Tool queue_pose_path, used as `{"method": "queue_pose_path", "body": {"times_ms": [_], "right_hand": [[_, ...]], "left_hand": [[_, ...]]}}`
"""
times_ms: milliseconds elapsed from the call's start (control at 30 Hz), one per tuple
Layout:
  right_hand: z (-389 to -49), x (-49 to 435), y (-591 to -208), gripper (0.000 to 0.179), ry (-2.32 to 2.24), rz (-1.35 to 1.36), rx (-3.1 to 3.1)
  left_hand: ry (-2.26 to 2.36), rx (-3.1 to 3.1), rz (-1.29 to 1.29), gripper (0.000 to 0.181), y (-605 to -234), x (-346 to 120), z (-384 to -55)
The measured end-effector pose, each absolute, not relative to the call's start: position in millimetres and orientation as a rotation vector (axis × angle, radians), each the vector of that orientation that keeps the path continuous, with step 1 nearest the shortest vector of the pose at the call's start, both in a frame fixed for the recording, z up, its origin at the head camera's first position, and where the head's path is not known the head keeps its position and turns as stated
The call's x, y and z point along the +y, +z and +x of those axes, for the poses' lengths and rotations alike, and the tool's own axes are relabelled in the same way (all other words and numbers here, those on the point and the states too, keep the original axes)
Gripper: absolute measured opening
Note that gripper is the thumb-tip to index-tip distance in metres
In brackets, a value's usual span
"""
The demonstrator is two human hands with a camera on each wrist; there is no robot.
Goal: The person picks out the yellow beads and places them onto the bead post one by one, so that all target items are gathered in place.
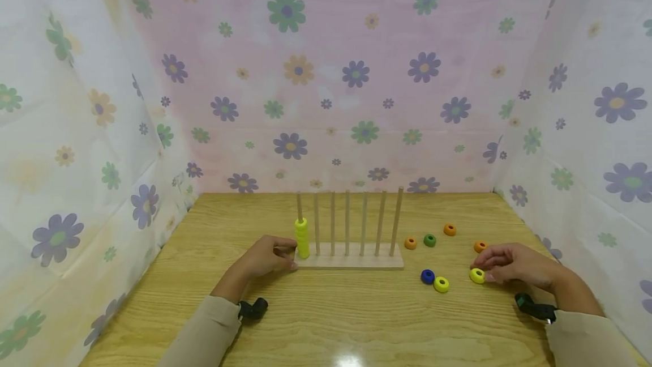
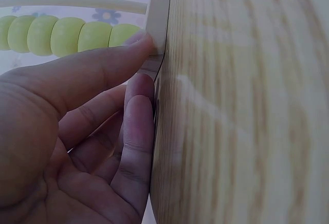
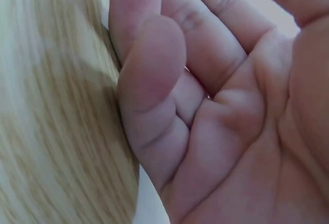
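A wooden peg stand [image 1: 351, 264] with several upright pegs sits mid-table. Its leftmost peg carries a stack of yellow beads [image 1: 303, 239], which shows beside the thumb in the left wrist view. My left hand [image 1: 262, 256] grips the left end of the stand's base, thumb on the near side and fingers curled around the end. Over on the right, my right hand [image 1: 527, 268] pinches a loose yellow bead [image 1: 477, 276] low at the tabletop, between thumb and fingers. That bead is out of sight in the right wrist view, where curled fingers [image 3: 159, 59] rest close to the wood.
Between stand and right hand lie a blue bead [image 1: 427, 276], another yellow bead [image 1: 441, 284], a green bead [image 1: 430, 240] and an orange bead [image 1: 410, 243]. Farther back is a second orange bead [image 1: 450, 230]; a third orange bead [image 1: 480, 247] lies behind the right fingers. Flowered cloth walls [image 1: 326, 72] enclose the table.
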State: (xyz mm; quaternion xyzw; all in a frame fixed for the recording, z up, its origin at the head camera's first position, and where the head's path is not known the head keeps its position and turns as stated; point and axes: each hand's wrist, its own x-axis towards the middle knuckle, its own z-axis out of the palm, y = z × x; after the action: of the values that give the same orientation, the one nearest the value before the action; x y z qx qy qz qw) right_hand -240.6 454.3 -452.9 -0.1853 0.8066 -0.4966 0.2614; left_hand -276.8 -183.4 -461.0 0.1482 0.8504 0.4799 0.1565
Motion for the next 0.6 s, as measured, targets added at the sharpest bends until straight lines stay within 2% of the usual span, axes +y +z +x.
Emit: {"method": "queue_pose_path", "body": {"times_ms": [300,600], "right_hand": [[-241.1,454.0,-454.5,0.043,-1.389,-0.602,2.083],[-242.2,449.0,-453.2,0.039,-1.391,-0.657,2.112]], "left_hand": [[1.370,2.439,0.444,0.062,-460.7,-183.5,-276.5],[1.377,2.437,0.455,0.062,-464.4,-184.4,-277.6]]}}
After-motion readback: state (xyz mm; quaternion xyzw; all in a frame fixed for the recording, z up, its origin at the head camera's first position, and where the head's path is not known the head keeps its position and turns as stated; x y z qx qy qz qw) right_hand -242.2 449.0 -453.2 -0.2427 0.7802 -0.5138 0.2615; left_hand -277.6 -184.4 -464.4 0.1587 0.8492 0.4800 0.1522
